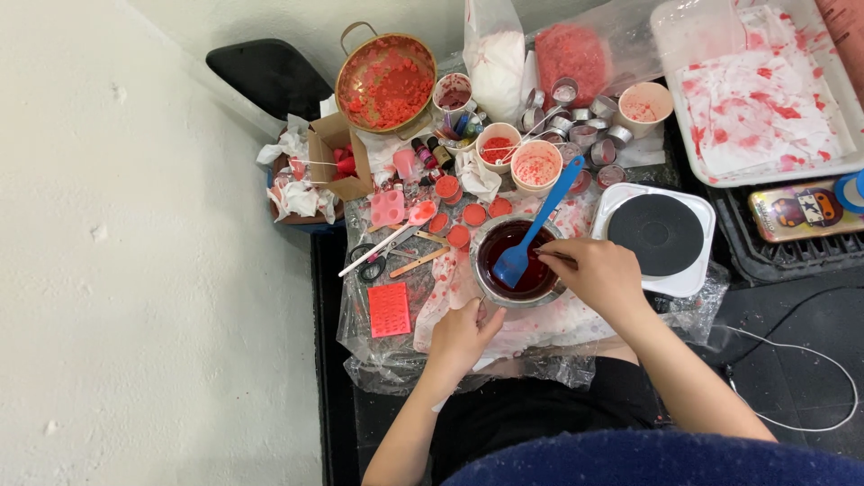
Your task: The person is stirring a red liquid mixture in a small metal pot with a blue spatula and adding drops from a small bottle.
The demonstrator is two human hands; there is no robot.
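Right hand [601, 274]: fingers curled shut around a thin stick, its tip reaching over the rim of the metal pot [517, 261]. What the stick was, could not tell; most of it hidden in the fist. Left hand [461, 337]: fingers closed at the pot's near edge, apparently on a handle, thumb pointing toward the rim. The grip itself was partly hidden.

The pot sat between the two hands, in the middle of the work surface, holding dark red liquid. A blue spatula [533, 232] stood in it, blade down in the liquid, handle leaning up and away, untouched by either hand.

Progress, judged from the layout: the liquid looked fully melted. Several small round cups [461, 214] just beyond the pot were already filled with orange-red. A cluster of empty metal tins [585, 126] farther back was not yet filled. A pink square mould [389, 309] lay left of the pot, near scissors [371, 263].

Surface: crumpled clear plastic sheet [378, 360], spattered red, laid over a dark floor. An electric hotplate [660, 234] stood just right of the pot, nothing on it. A copper pan [387, 81] of red crumbs sat at the back; a stained white tray [765, 90] at far right. A pale wall filled the left.
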